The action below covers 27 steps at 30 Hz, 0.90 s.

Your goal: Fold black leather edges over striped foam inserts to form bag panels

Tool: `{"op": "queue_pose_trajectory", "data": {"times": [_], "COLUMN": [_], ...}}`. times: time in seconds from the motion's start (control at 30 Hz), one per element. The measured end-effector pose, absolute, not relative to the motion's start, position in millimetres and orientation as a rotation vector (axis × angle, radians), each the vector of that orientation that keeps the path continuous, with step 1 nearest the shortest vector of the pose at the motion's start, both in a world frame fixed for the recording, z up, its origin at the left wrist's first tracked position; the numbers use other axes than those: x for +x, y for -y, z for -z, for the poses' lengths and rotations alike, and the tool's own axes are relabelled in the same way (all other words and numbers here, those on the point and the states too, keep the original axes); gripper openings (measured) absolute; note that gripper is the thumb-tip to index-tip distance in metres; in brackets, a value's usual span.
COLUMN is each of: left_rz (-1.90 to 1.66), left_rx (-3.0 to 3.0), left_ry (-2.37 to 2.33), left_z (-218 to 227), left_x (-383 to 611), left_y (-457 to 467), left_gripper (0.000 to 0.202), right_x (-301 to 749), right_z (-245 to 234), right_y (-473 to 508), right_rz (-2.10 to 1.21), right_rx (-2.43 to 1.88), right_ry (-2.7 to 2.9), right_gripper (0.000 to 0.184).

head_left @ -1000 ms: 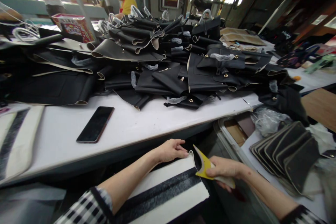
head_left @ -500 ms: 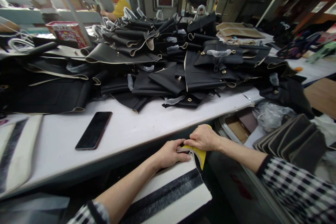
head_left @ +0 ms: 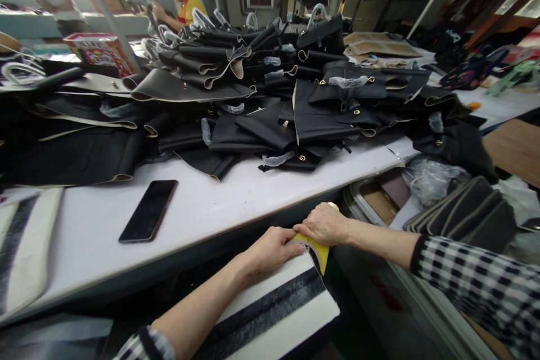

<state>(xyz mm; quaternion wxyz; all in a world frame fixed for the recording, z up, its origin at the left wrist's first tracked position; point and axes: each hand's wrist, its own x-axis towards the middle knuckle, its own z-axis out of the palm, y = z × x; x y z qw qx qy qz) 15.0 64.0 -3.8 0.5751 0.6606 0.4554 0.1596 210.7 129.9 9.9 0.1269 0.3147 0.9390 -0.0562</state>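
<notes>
White flat rectangular panel w/ broad black lengthwise stripe (head_left: 272,302) lies body-side of both hands, visible long axis lower-L to upper-R. L hand (head_left: 272,247), nearer, touches its upper far corner, pinch unclear; R hand (head_left: 323,224) clasps yellow curved-edge tool (head_left: 323,257) at far end.

At about four o'clock, the right sleeve (head_left: 481,287) is black-and-white checked cloth, its small squares in even rows, finished by a plain dark cuff band (head_left: 417,255) partway down the forearm. At about seven o'clock, the left sleeve (head_left: 134,347) shows the same check and a dark band, with paler checked cloth beyond it. Toward six o'clock, the left hand (head_left: 270,248) and right hand (head_left: 324,224) are bare, like both wrists.
</notes>
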Motion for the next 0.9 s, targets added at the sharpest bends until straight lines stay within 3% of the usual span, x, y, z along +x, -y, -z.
{"op": "queue_pose_trajectory", "data": {"times": [0.47, 0.73, 0.9], "left_rz": [-0.220, -0.339, -0.389], "left_rx": [2.031, 1.462, 1.250], "left_ry": [-1.219, -1.115, -1.094], "left_z": [0, -1, 9], "left_x": [21, 8, 8], "left_y": [-55, -58, -66], "left_gripper": [0.043, 0.053, 0.042], "right_x": [211, 212, 223], "right_z": [3, 7, 20], "right_y": [-92, -66, -66], "right_rz": [0.256, 0.403, 0.800], "right_rx": [1.204, 1.468, 1.599], "right_ry": [-2.639, -2.583, -2.551], "right_gripper": [0.067, 0.074, 0.078]}}
